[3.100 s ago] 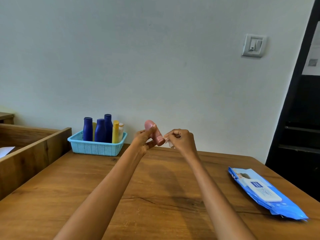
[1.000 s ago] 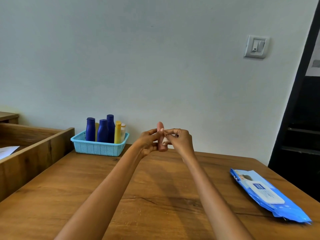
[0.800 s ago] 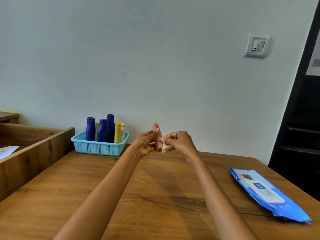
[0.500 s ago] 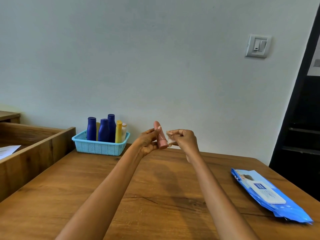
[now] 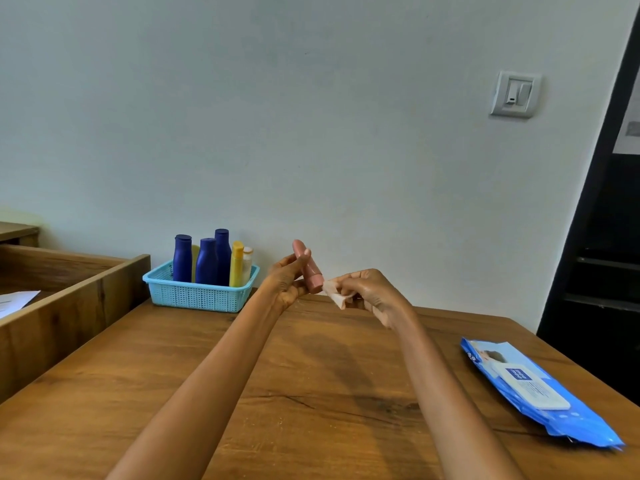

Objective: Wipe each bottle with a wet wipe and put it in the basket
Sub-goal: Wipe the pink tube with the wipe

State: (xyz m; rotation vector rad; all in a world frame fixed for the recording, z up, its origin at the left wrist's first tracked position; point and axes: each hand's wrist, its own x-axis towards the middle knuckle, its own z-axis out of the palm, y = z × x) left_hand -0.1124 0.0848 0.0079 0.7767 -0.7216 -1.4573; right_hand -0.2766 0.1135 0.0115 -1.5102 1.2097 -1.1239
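Left hand (image 5: 284, 284) gripping pink bottle (image 5: 307, 266) | right hand (image 5: 367, 293) pinching wipe (image 5: 334, 293) at its base | five bottles (image 5: 212, 261) sitting in basket (image 5: 199, 296) | pink one being wiped, not yet basketed

The wipes pack (image 5: 530, 389) label print is unreadable.

You've got a brown wooden table (image 5: 311, 393) with a dark crack running through the grain near its middle. Left of it sits a wooden partition or crate wall (image 5: 72, 306), with a white sheet of paper (image 5: 15, 301) lying behind it. On the pale wall there's a white light switch plate (image 5: 515, 94), and a black doorframe (image 5: 602, 209) runs down your right edge.
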